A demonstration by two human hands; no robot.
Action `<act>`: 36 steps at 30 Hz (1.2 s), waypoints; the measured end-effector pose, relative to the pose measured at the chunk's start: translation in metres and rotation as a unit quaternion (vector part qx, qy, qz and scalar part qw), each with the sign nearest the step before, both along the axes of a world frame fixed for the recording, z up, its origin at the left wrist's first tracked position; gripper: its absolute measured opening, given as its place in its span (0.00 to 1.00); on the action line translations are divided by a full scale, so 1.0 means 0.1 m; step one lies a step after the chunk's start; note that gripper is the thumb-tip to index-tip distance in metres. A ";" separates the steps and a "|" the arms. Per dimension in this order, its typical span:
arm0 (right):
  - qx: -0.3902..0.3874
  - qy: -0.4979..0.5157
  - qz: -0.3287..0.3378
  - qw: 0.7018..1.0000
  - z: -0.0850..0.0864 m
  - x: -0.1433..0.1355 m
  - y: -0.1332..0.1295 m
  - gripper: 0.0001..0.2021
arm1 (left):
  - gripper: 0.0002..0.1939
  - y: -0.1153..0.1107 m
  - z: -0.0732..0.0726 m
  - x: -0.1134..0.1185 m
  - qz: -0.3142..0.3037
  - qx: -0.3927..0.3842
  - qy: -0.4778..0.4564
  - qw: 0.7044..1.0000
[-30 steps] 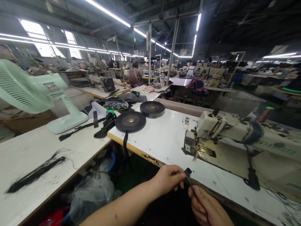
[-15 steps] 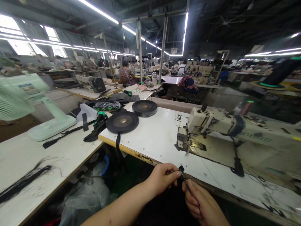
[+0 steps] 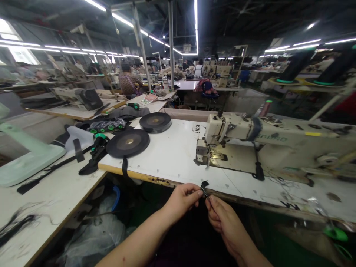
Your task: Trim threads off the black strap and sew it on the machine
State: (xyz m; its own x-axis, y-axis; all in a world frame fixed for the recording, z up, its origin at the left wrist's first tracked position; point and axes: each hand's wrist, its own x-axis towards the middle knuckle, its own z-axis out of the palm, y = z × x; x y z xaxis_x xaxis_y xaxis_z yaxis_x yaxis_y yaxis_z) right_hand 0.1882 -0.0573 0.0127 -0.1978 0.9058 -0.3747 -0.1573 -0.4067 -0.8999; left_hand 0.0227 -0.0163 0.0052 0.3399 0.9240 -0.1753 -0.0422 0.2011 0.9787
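Observation:
At the front edge of the sewing table, my left hand (image 3: 187,196) is closed, thumb and fingers pinching near a small black strip piece (image 3: 205,184). Beside it my right hand (image 3: 222,217) is wrapped round a thin, dark metal tool (image 3: 206,194), whose tip meets the black piece. The exact kind of tool is too small to tell. Beyond both hands stands a cream sewing machine (image 3: 236,128), with its needle area to the right of the black piece. Two black tape rolls (image 3: 128,142) lie at the table's left end, one with its tail hanging over the edge.
A side table (image 3: 50,211) on the left bears black threads, dark strips and a pale green fan (image 3: 33,155). Plastic bags (image 3: 97,233) lie below in the gap. A black-handled screwdriver (image 3: 258,170) hangs against the machine. Thread cones (image 3: 296,66) stand at the right.
My view has turned right, so the tables and machine sit farther left. Both hands remain together; more of the black piece shows above the fingers.

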 end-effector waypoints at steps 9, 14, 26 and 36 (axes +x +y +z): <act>0.007 0.029 -0.005 1.000 0.05 0.06 -0.04 0.28 | 0.21 0.00 -0.02 0.01 -0.078 0.013 0.033 0.996; 0.026 0.016 -0.005 1.000 -0.01 0.09 -0.05 0.29 | 0.21 0.00 -0.01 0.01 -0.089 0.000 0.034 0.995; 0.142 -0.111 -0.040 0.983 0.05 0.16 -0.01 0.19 | 0.22 0.01 -0.02 -0.01 -0.106 -0.003 -0.017 0.994; 0.191 -0.245 -0.118 0.943 0.09 0.26 0.08 0.12 | 0.22 -0.06 -0.02 -0.09 -0.174 -0.059 -0.062 0.981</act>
